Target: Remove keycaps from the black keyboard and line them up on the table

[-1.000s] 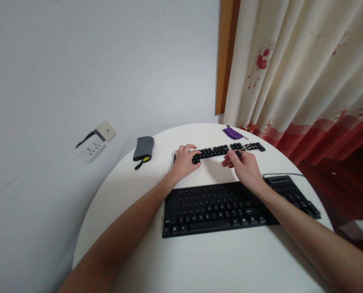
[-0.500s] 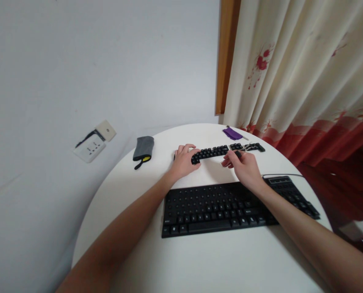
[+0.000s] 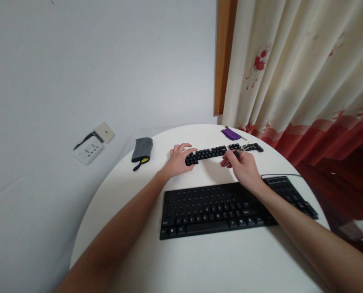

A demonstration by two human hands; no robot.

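Loose black keycaps lie in a long band across the far part of the table. My left hand rests at the band's left end, thumb and fingers spread around the end keycaps. Just in front of the band, my right hand is closed in a pinch on a small thing with a black end; a pale edge shows below the fingertips, and the rest is hidden. Nearer to me lies a black keyboard, its upper rows bare of keycaps and its lower rows capped. My right forearm crosses above it.
A grey cloth pouch with a black loop sits on the round white table at left. A purple cloth and a thin pale stick lie at the back. Wall and curtain stand behind; a cable runs beside the keyboard.
My left hand has slid slightly left, uncovering more keycaps at the band's end. The right hand keeps its pinch in nearly the same place. The view has shifted a little.
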